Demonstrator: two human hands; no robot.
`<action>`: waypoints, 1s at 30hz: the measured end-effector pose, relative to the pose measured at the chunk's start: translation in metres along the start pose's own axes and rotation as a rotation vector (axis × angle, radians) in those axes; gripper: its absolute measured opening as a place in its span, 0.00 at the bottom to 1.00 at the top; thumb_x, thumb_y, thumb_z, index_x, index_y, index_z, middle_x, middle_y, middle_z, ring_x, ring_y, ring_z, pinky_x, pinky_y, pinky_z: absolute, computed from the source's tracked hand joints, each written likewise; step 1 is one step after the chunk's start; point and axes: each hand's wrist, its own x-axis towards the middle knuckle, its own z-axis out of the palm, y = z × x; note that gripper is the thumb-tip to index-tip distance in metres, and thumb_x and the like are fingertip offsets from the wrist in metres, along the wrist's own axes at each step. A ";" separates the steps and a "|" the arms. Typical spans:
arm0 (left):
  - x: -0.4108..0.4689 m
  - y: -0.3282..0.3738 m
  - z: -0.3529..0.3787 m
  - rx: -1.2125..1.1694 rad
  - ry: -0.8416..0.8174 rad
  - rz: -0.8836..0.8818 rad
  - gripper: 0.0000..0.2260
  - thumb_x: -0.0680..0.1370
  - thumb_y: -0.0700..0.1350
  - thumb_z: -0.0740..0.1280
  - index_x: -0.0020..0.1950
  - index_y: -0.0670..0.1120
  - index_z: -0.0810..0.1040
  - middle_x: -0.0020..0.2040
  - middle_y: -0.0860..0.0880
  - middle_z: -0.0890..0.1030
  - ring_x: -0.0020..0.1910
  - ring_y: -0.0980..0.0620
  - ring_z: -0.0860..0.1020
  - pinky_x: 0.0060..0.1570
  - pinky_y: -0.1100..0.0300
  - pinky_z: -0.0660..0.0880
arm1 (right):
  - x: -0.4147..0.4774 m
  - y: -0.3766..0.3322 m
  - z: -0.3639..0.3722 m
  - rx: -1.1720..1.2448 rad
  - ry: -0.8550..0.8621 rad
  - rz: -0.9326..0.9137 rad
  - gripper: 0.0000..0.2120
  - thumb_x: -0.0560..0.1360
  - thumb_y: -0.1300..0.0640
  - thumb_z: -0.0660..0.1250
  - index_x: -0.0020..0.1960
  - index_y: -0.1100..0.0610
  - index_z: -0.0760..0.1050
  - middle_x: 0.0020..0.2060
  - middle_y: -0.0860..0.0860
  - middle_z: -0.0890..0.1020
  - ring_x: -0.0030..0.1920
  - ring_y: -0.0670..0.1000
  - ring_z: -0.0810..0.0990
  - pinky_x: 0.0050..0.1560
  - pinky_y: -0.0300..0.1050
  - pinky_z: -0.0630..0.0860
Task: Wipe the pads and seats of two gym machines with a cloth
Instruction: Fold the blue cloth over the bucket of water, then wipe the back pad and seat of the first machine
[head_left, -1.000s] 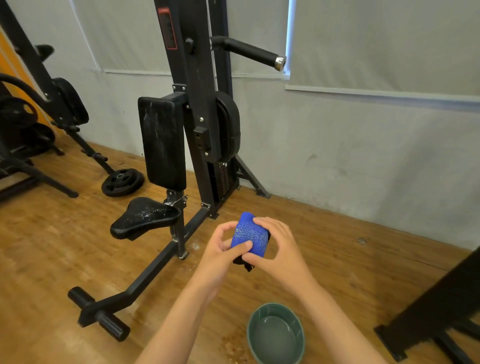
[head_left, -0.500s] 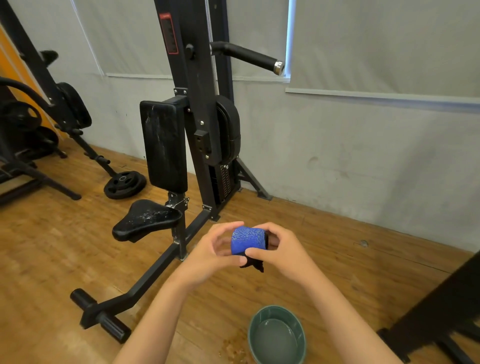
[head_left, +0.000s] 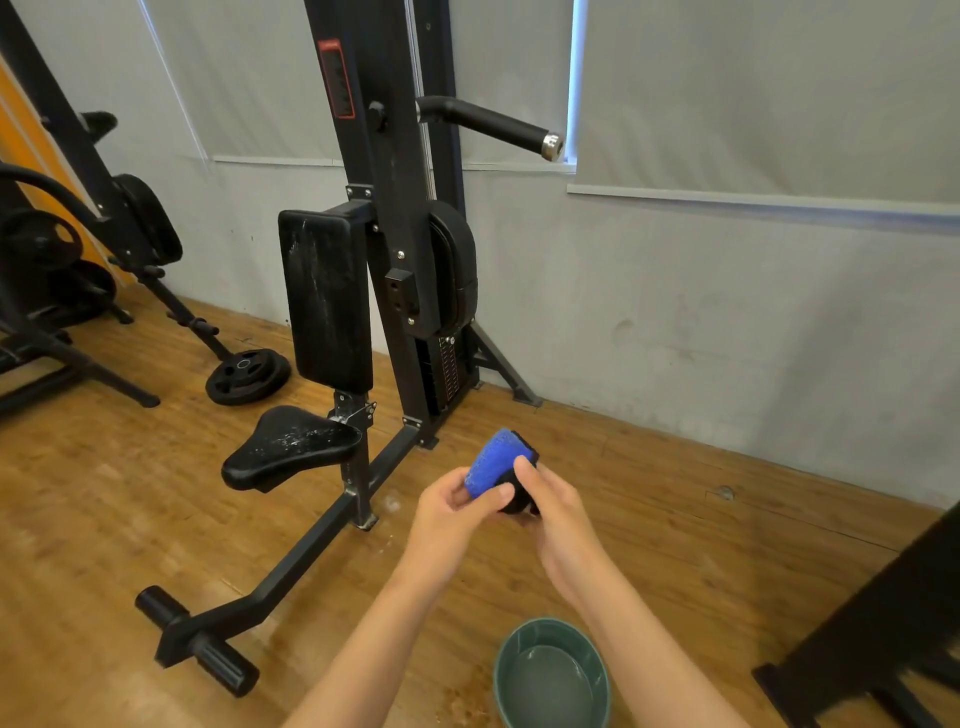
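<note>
A folded blue and black cloth (head_left: 492, 465) is held up in front of me by both hands. My left hand (head_left: 451, 506) pinches its lower left side with the thumb across the blue face. My right hand (head_left: 550, 506) grips its right side. To the left stands a black gym machine with an upright back pad (head_left: 324, 291) and a seat (head_left: 288, 452), both speckled with white marks. A second machine's dark pad (head_left: 148, 218) shows at the far left.
A green bowl of water (head_left: 551, 673) sits on the wooden floor below my hands, with wet spots beside it. The machine's base bar with foot rollers (head_left: 200, 642) runs along the floor. A weight plate (head_left: 247, 375) lies by the wall. A black frame (head_left: 883, 634) stands at right.
The cloth has been turned in my hands so its blue face tilts up and left. My hands shifted slightly around it. The view moved a little closer to the machine.
</note>
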 end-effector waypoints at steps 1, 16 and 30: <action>-0.001 -0.002 0.005 -0.014 0.046 -0.009 0.10 0.73 0.38 0.72 0.54 0.40 0.80 0.48 0.43 0.84 0.49 0.47 0.83 0.47 0.60 0.80 | 0.000 0.003 0.004 0.045 0.019 0.017 0.21 0.71 0.44 0.65 0.56 0.58 0.79 0.48 0.54 0.85 0.50 0.52 0.82 0.50 0.45 0.77; 0.014 -0.027 -0.122 0.761 0.026 0.167 0.16 0.74 0.60 0.67 0.58 0.55 0.75 0.54 0.60 0.76 0.54 0.64 0.73 0.50 0.66 0.69 | 0.053 0.037 0.088 -0.439 0.055 -0.067 0.13 0.78 0.45 0.63 0.43 0.54 0.76 0.36 0.48 0.77 0.33 0.41 0.73 0.33 0.33 0.67; 0.058 -0.022 -0.413 1.378 0.203 0.221 0.23 0.81 0.57 0.57 0.74 0.50 0.63 0.70 0.52 0.71 0.65 0.51 0.71 0.60 0.56 0.70 | 0.162 0.108 0.281 -1.594 -0.137 -0.464 0.19 0.77 0.37 0.58 0.58 0.50 0.73 0.50 0.46 0.79 0.51 0.49 0.79 0.39 0.42 0.71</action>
